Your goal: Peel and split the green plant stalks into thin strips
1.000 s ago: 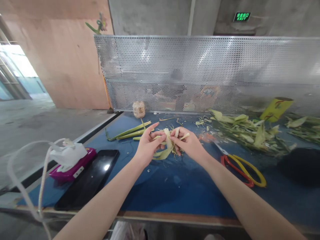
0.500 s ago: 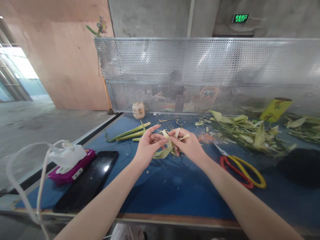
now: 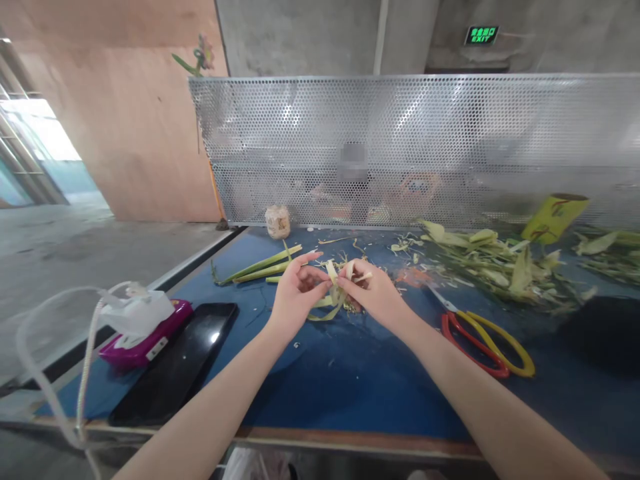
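Note:
In the middle of the blue tabletop, my left hand (image 3: 299, 290) pinches a pale green leaf strip (image 3: 332, 269) between thumb and finger. My right hand (image 3: 369, 285) is closed on the same pale plant piece, with a short whitish stalk end sticking out past its fingers. A longer leaf blade (image 3: 327, 311) curls down below the fingertips. How the strips join is hidden by my fingers. Behind and under the hands lie thin root-like scraps (image 3: 345, 257). Several cut green stalks (image 3: 263, 270) lie just left of my left hand.
Scissors (image 3: 470, 327) with red and yellow handles lie right of my hands. Beyond them is a heap of leaves (image 3: 485, 257) and a yellow-green cylinder (image 3: 556, 219). At left are a black phone or tablet (image 3: 175, 360) and a purple power strip (image 3: 145, 340). A perforated metal screen (image 3: 300, 147) stands behind.
My right hand has shifted slightly left, and its fingers have curled in closer to the left hand. The hanging leaf blade has turned a little. My left hand has barely moved.

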{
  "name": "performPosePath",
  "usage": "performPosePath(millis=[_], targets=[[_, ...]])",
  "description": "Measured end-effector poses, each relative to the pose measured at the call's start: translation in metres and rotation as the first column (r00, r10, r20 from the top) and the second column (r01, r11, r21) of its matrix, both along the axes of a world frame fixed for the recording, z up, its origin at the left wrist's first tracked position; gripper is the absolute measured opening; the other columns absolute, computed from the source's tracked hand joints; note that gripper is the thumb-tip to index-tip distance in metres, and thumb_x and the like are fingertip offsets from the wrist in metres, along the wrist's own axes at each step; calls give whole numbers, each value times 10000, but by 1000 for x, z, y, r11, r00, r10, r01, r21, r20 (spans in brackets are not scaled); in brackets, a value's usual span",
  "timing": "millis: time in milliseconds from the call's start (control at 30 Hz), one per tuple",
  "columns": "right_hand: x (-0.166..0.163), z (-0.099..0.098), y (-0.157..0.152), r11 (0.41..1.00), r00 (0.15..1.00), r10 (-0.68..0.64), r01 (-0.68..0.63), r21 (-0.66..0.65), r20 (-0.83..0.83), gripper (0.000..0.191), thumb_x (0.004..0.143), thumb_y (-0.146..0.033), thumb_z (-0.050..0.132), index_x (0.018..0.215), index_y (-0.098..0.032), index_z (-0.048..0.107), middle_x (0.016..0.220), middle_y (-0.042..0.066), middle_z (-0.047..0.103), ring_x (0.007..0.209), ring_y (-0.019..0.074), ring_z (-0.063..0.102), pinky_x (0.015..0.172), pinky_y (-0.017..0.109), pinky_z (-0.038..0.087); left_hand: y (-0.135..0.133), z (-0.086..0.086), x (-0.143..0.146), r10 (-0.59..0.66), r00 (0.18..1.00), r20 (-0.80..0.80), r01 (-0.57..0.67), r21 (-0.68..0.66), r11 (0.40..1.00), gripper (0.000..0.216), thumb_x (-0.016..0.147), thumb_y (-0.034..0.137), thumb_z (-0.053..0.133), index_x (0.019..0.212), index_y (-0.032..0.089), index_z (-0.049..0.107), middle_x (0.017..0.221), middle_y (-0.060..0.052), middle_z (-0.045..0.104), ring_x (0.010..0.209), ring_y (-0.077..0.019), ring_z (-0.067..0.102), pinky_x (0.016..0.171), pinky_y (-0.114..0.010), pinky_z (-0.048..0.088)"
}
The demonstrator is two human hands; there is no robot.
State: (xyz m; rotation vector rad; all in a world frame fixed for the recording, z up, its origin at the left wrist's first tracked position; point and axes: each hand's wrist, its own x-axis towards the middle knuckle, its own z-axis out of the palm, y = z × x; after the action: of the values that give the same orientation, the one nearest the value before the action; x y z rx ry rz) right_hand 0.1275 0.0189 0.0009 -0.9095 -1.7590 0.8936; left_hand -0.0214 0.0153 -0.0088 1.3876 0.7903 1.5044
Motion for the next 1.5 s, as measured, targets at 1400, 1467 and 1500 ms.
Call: performPosePath(millis=[1400, 1467, 1500], targets=[[4, 4, 2, 994, 989, 70, -79, -70, -132, 142, 697, -247, 617, 762, -194, 503, 639, -42, 516, 479, 73, 499, 476, 231, 453, -6, 8, 2, -84, 995, 49, 87, -66, 994, 470, 674, 199, 637, 1121, 162, 496, 704, 15, 580, 499, -58, 480, 467, -206, 401], [4, 3, 2, 995, 990, 64, -73, -67, -127, 153, 699, -256, 614, 754, -198, 483, 644, -44, 510, 474, 72, 494, 473, 234, 449, -7, 8, 2, -109, 992, 62, 113, -57, 992, 486, 663, 178, 641, 1127, 168, 496, 742, 3, 591, 530, -64, 494, 479, -206, 403], [3, 3, 2, 995, 991, 58, -67, -69, -121, 160, 699, -262, 614, 753, -199, 477, 649, -43, 510, 471, 71, 492, 472, 237, 446, -7, 8, 2, -116, 991, 63, 120, -47, 992, 498, 652, 162, 646, 1127, 170, 496, 761, -1, 594, 537, -64, 496, 484, -207, 403]])
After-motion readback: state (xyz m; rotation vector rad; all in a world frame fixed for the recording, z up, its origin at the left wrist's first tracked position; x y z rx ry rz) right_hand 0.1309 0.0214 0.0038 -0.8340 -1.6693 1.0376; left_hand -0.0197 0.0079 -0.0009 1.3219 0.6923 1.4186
